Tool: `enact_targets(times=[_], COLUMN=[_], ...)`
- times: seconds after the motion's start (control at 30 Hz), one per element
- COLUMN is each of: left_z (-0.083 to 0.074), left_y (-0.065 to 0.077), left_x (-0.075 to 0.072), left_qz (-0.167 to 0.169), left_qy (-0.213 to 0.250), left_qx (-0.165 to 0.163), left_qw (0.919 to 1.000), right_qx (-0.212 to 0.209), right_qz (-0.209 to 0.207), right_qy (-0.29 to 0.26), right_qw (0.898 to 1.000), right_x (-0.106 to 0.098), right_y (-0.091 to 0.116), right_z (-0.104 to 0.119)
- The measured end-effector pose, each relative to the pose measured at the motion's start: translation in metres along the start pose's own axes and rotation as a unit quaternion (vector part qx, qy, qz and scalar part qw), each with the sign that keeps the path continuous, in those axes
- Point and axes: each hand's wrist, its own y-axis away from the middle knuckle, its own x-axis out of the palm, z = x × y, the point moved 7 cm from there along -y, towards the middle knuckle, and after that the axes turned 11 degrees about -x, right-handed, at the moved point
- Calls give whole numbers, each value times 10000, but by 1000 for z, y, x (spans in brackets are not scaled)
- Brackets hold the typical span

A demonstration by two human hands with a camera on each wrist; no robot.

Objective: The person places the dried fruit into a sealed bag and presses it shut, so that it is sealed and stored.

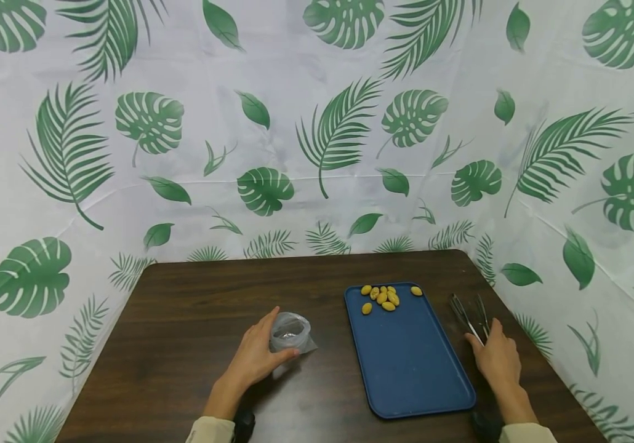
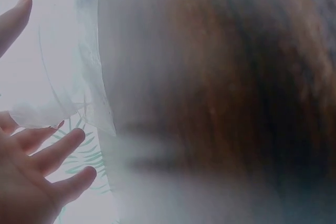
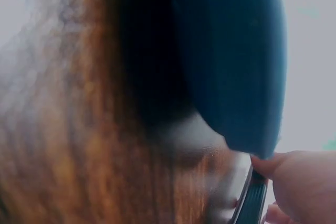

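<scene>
A clear plastic bag (image 1: 290,332) stands on the table with its round mouth facing up. My left hand (image 1: 258,351) is at its left side, thumb and fingers spread around it; the left wrist view shows these fingers (image 2: 60,150) extended beside the bag (image 2: 68,66). To the right, my right hand (image 1: 497,357) holds metal tongs (image 1: 466,317) by the near end, their two arms spread apart and pointing away from me. In the right wrist view the thumb lies against a dark part of the tongs (image 3: 253,198).
A blue rectangular tray (image 1: 411,351) lies between the hands, with several small yellow oval pieces (image 1: 381,298) at its far end. The dark wooden table (image 1: 206,307) meets leaf-patterned cloth (image 1: 272,221) at the back and right.
</scene>
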Motion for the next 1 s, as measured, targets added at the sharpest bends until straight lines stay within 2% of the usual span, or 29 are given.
enact_targets(times=[0.27, 0.67, 0.83, 1.0], left_z=[3, 8, 12, 13], left_y=[-1, -3, -7, -12], left_x=[2, 7, 10, 10], left_qz=[-52, 36, 151, 241], left_qy=[237, 825, 1148, 1273], left_qx=[-80, -176, -291, -304], left_qw=[9997, 9964, 9928, 9911], right_qx=[-74, 51, 54, 17], right_qz=[-53, -10, 23, 31], right_qy=[-38, -226, -292, -324], right_qw=[10000, 9997, 9996, 9995], right_x=[-1, 1, -1, -1], right_y=[0, 3, 4, 5], right_z=[1, 0, 5, 9])
